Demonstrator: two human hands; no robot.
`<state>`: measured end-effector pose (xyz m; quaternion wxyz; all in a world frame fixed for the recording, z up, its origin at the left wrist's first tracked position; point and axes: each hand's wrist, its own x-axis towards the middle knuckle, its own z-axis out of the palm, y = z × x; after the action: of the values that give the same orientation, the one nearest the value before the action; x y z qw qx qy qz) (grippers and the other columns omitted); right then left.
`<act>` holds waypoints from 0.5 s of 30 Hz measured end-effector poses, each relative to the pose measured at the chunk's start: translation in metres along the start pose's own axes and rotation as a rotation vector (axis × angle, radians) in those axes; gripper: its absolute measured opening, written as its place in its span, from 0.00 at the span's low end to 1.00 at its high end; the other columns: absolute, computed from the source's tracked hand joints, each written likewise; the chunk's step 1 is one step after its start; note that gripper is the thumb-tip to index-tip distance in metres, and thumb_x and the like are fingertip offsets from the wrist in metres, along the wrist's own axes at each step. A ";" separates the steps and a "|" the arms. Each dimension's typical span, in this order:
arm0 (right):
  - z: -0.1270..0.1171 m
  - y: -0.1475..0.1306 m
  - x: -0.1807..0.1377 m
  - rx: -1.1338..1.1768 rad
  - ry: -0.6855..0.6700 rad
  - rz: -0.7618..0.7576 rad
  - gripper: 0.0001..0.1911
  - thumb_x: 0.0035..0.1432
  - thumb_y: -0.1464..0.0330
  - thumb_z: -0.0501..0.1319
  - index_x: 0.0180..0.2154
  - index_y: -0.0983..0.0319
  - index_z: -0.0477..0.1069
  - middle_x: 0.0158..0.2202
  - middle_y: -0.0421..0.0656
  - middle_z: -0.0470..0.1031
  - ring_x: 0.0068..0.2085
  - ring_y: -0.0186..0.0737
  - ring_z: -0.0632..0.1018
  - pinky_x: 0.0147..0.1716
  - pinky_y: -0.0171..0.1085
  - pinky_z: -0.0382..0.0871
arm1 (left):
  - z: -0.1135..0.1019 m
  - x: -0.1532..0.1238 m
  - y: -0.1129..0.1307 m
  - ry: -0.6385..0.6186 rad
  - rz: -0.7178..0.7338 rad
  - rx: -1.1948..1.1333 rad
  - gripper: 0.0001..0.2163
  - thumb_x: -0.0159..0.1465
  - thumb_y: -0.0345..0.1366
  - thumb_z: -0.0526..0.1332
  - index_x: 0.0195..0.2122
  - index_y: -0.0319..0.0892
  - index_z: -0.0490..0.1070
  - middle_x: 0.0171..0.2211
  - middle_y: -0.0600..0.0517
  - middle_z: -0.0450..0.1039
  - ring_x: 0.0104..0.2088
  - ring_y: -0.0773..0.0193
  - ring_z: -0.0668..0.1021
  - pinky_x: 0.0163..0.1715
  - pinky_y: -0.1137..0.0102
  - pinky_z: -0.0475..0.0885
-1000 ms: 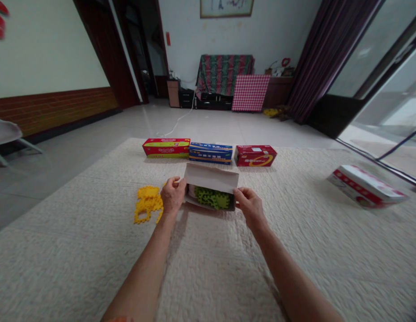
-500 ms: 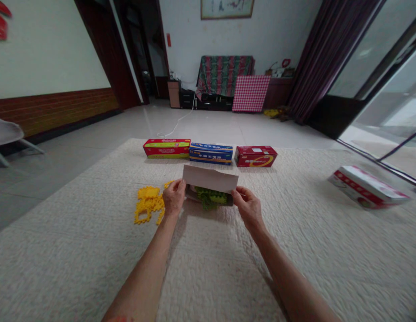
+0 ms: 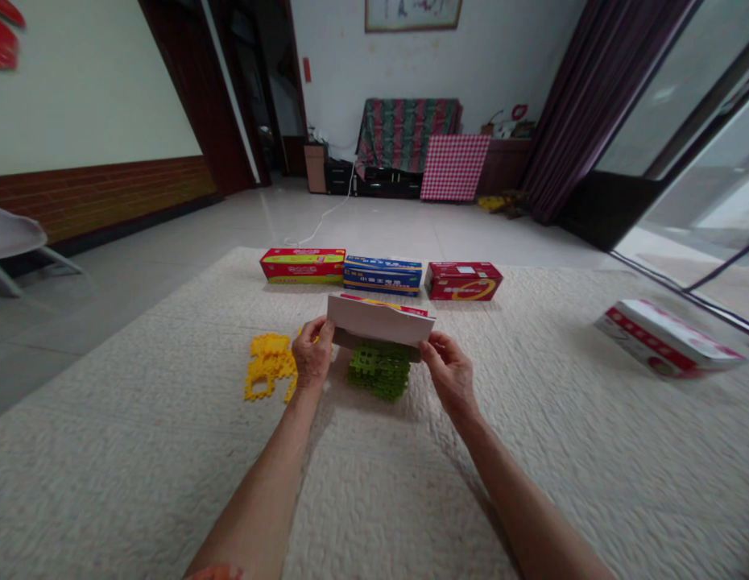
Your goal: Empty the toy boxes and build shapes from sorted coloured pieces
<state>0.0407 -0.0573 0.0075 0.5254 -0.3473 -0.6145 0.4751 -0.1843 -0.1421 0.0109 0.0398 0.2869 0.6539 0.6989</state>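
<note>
While it leans, white box (image 3: 379, 321) overhangs green pieces (image 3: 379, 372).

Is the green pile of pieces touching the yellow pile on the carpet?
Apart. The head view shows bare carpet and the left hand between the green pile and the yellow pile.

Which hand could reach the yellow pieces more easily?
Left, probably. The left hand grips the left end of the box, right beside the yellow pieces. The right hand holds the other end, with the green pieces lying in between.
</note>
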 end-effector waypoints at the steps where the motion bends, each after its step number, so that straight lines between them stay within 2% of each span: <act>1: 0.000 -0.002 0.000 0.013 0.000 0.008 0.23 0.52 0.51 0.66 0.43 0.60 0.73 0.40 0.47 0.78 0.40 0.43 0.78 0.40 0.44 0.74 | 0.000 0.000 0.002 0.003 0.009 0.000 0.16 0.58 0.47 0.62 0.38 0.40 0.79 0.36 0.48 0.80 0.38 0.60 0.79 0.39 0.70 0.73; 10: 0.002 -0.028 -0.003 0.049 0.003 -0.004 0.22 0.52 0.52 0.66 0.43 0.59 0.72 0.42 0.46 0.78 0.44 0.43 0.77 0.42 0.43 0.73 | -0.005 0.003 0.021 0.025 0.099 -0.006 0.17 0.59 0.49 0.61 0.39 0.40 0.78 0.37 0.49 0.80 0.38 0.61 0.79 0.40 0.71 0.73; 15: -0.002 -0.033 0.000 0.007 0.023 -0.013 0.23 0.53 0.51 0.65 0.44 0.60 0.73 0.43 0.48 0.78 0.44 0.44 0.77 0.41 0.43 0.73 | -0.004 0.001 0.033 0.022 0.138 0.012 0.17 0.59 0.48 0.62 0.39 0.39 0.78 0.36 0.48 0.80 0.37 0.61 0.79 0.39 0.70 0.73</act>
<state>0.0446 -0.0669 0.0388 0.5369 -0.3469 -0.6090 0.4697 -0.1765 -0.1502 0.0420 -0.0174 0.3237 0.6373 0.6991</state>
